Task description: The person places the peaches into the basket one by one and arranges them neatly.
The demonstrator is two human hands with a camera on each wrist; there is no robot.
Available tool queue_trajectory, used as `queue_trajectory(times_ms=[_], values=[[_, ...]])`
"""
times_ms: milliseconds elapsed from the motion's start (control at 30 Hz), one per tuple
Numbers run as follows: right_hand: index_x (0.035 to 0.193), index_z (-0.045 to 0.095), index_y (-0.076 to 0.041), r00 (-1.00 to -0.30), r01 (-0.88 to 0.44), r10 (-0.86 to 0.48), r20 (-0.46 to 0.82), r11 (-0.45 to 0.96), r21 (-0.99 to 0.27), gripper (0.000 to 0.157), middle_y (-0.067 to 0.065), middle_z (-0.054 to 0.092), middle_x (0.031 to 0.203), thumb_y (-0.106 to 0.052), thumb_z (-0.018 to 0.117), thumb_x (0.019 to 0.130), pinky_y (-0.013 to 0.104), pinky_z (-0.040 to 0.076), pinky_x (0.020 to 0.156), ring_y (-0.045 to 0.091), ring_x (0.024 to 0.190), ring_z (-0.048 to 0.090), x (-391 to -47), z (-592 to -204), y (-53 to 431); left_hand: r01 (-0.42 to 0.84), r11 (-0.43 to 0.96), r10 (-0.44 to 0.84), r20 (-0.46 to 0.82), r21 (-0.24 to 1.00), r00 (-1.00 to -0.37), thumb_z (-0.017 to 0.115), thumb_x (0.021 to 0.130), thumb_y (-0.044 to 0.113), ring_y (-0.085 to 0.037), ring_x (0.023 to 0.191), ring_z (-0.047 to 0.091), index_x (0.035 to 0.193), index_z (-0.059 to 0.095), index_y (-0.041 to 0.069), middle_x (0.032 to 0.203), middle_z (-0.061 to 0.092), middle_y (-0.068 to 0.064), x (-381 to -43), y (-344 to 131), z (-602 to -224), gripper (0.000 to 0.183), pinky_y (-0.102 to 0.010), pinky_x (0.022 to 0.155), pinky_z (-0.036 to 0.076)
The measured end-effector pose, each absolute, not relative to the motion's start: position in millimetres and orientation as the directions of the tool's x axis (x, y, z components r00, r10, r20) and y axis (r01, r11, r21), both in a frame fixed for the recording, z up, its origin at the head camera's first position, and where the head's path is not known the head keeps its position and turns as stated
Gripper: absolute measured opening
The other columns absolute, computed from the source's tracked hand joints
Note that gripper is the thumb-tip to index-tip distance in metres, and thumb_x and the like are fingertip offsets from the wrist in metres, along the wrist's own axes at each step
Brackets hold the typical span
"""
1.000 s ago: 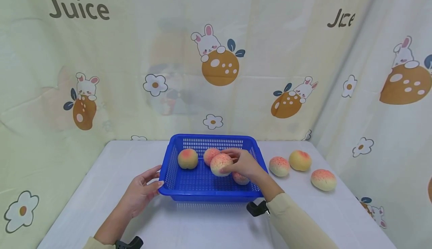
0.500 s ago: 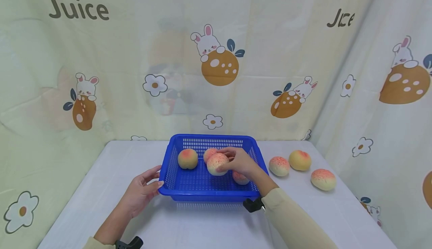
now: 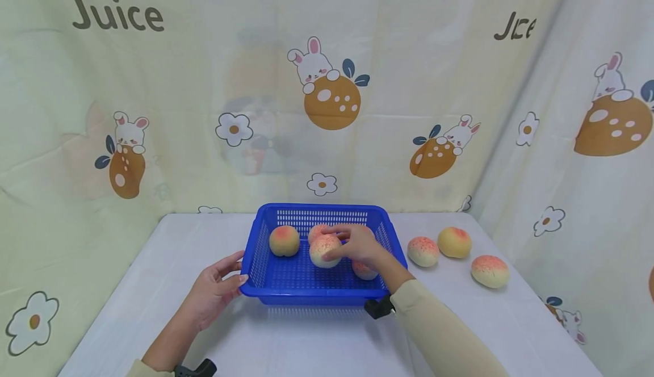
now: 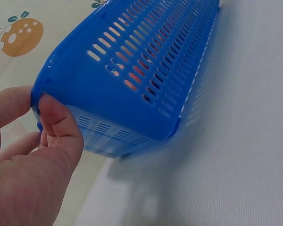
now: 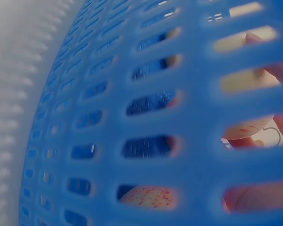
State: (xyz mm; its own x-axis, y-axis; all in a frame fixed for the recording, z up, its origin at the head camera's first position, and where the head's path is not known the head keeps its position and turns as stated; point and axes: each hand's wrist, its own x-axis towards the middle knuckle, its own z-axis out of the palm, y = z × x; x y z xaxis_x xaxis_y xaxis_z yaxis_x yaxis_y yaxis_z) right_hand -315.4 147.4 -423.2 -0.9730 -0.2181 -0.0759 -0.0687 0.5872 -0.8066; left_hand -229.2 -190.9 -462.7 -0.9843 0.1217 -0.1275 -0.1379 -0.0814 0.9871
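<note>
A blue plastic basket point(image 3: 317, 293) with slotted walls stands on the table. My left hand point(image 3: 217, 289) pinches its left rim, thumb on the near side, as the left wrist view also shows. Inside the basket, my right hand point(image 3: 360, 246) grips a cream peach with pink speckles point(image 3: 323, 253) between thumb and fingers. Behind it a pinkish peach point(image 3: 314, 231) is partly covered by the fingers. A yellow peach with a red top point(image 3: 284, 241) sits at the left, and another pinkish peach point(image 3: 364, 271) lies under my right wrist. Basket slots point(image 5: 151, 106) fill the right wrist view.
Right of the basket, a speckled peach point(image 3: 423, 252), a yellow peach point(image 3: 454, 243) and an oval speckled peach point(image 3: 489, 272) lie on the white tablecloth point(image 3: 317, 343). A printed curtain point(image 3: 194, 82) hangs behind the table and along its sides.
My right hand has moved a little to the left inside the basket with the speckled peach, and the forearm has followed. My left hand and the basket stay in place.
</note>
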Motion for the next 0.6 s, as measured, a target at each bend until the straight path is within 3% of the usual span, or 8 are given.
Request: queue_trajectory(times_ms=[300,600], values=[[0.131,0.069,-0.019,-0.947,-0.107,-0.311,-0.078,0.537,-0.837,0.065,0.01,0.069,0.131,-0.024,0.095,0.071,0.048,0.051,0.106,0.027,0.122,0.063,-318.8,-426.1,143.8,-0.132,-0.088,0.125,-0.121,0.987,-0.985,0.069,0.098,0.009,-0.02,0.109,0.063,0.157,0.041,0.01,0.137,0.046,-0.016,-229.4,-191.8,-462.8,0.066,-0.027,0.09,0.059],[0.128,0.071,-0.022,-0.952,-0.086,-0.289,-0.104,0.576,-0.813,0.063,0.008,0.07,0.128,-0.025,0.095,0.07,0.046,0.053,0.103,0.025,0.118,0.063,-323.3,-432.2,142.8,-0.134,-0.077,0.127,-0.123,0.988,-0.984,0.068,0.098,0.009,-0.02,0.109,0.062,0.158,0.039,0.01,0.137,0.045,-0.017,-228.2,-190.7,-461.4,0.066,-0.027,0.09,0.059]])
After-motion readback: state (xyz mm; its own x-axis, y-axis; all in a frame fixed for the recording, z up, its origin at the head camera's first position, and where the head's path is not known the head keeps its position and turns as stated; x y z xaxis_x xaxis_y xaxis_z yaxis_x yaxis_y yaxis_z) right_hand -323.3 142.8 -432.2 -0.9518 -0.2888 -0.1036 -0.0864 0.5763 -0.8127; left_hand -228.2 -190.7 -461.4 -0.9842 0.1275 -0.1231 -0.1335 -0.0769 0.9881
